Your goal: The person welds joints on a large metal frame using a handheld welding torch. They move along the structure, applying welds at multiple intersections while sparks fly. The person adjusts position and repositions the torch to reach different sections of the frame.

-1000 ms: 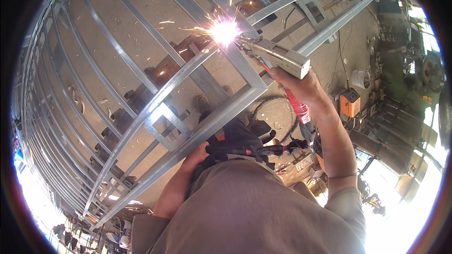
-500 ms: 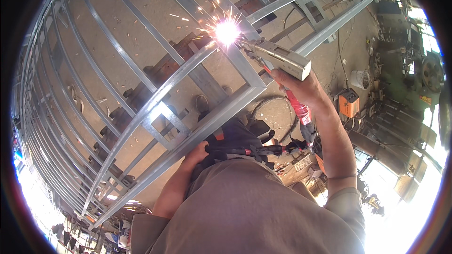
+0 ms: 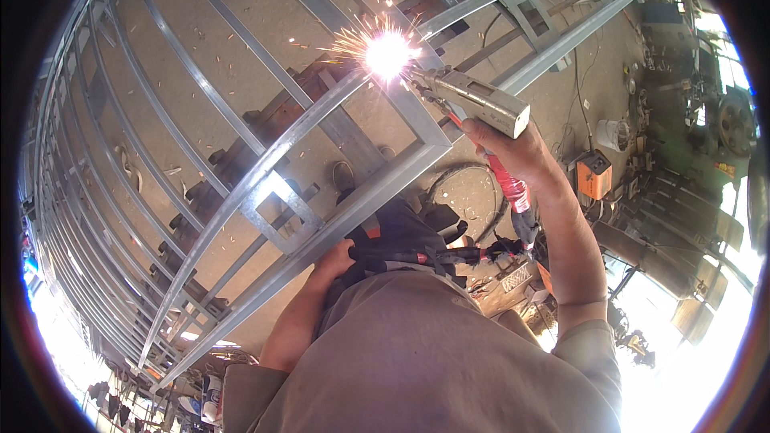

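In my right hand (image 3: 509,148) is a welding torch (image 3: 507,180) with a red taped handle, my fingers wrapped round it. A long, pale rectangular metal piece (image 3: 481,103) lies along the torch above the hand. At the torch tip a white arc (image 3: 387,54) throws sparks and its glare hides the joint beneath. The arc burns where a curved bar meets a crosspiece of the galvanized steel frame (image 3: 393,172). My left hand (image 3: 341,258) is closed at my waist, beside the frame's near rail, on a black cable (image 3: 389,256) with red bands; its fingers are partly hidden.
Many curved bars (image 3: 184,56) of the frame fan out to the left. Dark supports (image 3: 269,116) stand under it. An orange box-shaped machine (image 3: 593,176) and a white bucket (image 3: 613,135) are on the floor at right. A coiled cable (image 3: 473,168) lies beyond the near rail.
The spark spray is wider and fans more to the upper left. Both hands, the torch and the frame look almost unmoved.
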`<act>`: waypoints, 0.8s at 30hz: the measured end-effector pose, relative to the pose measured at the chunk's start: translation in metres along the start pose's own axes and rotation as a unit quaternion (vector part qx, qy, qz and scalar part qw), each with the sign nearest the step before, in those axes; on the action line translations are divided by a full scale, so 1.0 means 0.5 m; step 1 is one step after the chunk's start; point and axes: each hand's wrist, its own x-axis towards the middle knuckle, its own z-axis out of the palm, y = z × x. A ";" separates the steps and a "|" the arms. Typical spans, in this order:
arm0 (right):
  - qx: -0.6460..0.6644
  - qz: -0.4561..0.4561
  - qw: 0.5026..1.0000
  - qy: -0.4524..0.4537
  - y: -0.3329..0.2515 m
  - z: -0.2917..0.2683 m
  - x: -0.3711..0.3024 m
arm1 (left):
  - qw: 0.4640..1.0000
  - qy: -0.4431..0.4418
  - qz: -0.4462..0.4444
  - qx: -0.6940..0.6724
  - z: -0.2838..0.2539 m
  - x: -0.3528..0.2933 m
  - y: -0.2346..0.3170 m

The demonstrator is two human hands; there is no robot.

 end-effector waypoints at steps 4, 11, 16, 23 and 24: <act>-0.004 -0.003 1.000 -0.005 0.002 -0.004 -0.005 | 1.000 0.000 0.011 0.004 0.002 0.002 -0.004; 0.061 0.041 0.996 0.043 -0.011 -0.022 -0.056 | 0.999 0.018 0.025 0.037 0.000 0.002 -0.008; 0.066 0.003 0.995 0.068 -0.051 -0.047 -0.132 | 0.998 0.038 0.046 0.019 -0.009 0.013 -0.007; -0.050 -0.069 0.992 0.097 -0.061 -0.065 -0.183 | 0.997 0.066 0.038 -0.010 -0.003 0.053 0.023; -0.064 -0.065 0.992 0.086 -0.059 -0.078 -0.182 | 0.996 0.081 0.044 -0.018 0.002 0.062 0.028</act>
